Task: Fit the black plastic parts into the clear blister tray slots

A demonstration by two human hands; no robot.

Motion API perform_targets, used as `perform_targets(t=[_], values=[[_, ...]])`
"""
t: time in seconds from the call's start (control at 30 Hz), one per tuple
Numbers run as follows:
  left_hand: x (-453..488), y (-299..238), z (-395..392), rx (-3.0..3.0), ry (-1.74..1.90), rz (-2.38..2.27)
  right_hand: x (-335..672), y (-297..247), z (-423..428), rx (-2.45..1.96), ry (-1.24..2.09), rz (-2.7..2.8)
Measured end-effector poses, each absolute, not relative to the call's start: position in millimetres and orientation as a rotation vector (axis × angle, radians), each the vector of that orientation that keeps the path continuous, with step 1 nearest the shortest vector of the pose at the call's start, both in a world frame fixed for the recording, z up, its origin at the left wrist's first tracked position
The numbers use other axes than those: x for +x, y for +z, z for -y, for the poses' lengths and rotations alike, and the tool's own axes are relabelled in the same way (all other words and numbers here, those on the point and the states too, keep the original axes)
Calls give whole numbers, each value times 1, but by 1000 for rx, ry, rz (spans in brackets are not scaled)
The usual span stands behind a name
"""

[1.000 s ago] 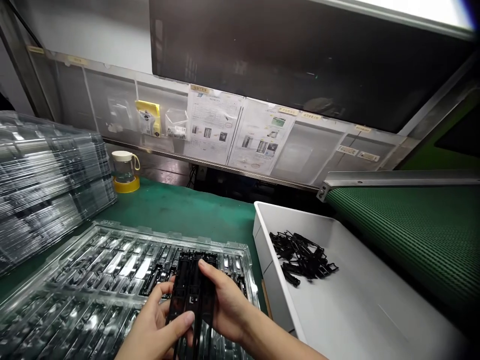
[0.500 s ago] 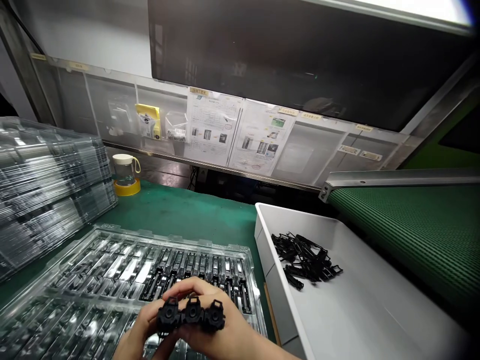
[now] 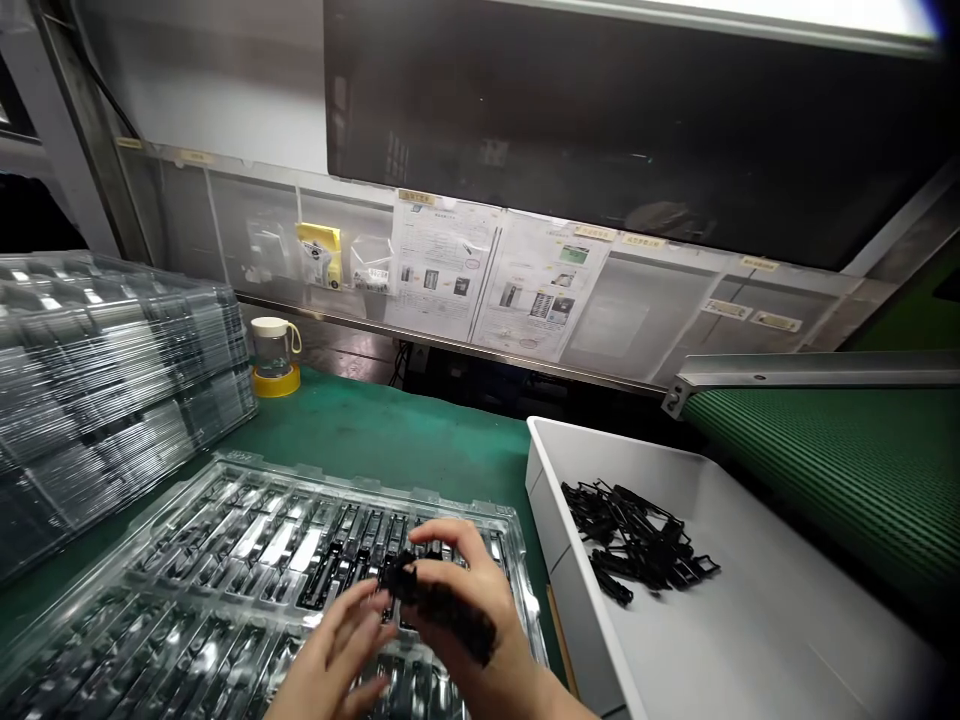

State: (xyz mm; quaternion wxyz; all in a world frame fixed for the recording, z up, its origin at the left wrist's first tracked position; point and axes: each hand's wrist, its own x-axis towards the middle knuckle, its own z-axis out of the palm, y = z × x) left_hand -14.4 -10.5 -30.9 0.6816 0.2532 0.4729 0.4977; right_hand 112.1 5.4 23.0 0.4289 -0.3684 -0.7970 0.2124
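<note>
My right hand [image 3: 491,615] grips a small bunch of black plastic parts [image 3: 454,618], blurred by motion and tilted over the tray. My left hand [image 3: 334,650] is just to its left, fingers apart, with nothing visible in them. Its fingertips come close to the end of the bunch; whether they touch it I cannot tell. Beneath both hands lies a clear plastic tray [image 3: 315,475] with rows of long slots. Several slots of its far row hold black plastic parts [image 3: 324,580], partly covered by my right hand.
On the right, a white bin [image 3: 551,500] contains a loose pile of black parts [image 3: 645,540]. Stacked clear trays [image 3: 112,400] rise at the left. A lidded bottle [image 3: 271,350] sits on a yellow ring [image 3: 277,383]. Beyond the bin is a green conveyor belt [image 3: 840,450].
My left hand has let go of the black parts and its fingers have spread. My right hand has turned the bunch from end-on to slanting. The view has shifted slightly left.
</note>
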Motion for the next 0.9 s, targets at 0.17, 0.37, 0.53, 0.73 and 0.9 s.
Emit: perform_targets(t=[0.17,0.37,0.53,0.73,0.9], values=[[-19,-18,4,322,886,-871,109,5,-9,-974,395,2503],[-56,-1,-11,647,1027,-1101,118,7,-17,-963,451,2383],[-100,-13,-57,1188,1113,-1422,124,19,-18,-1119,624,2277],[-127,-55,-84,1562,971,-1628,121,18,-19,-1171,663,2282],[-145,-62,-83,1641,892,-1757,122,19,-19,-1162,659,2273]])
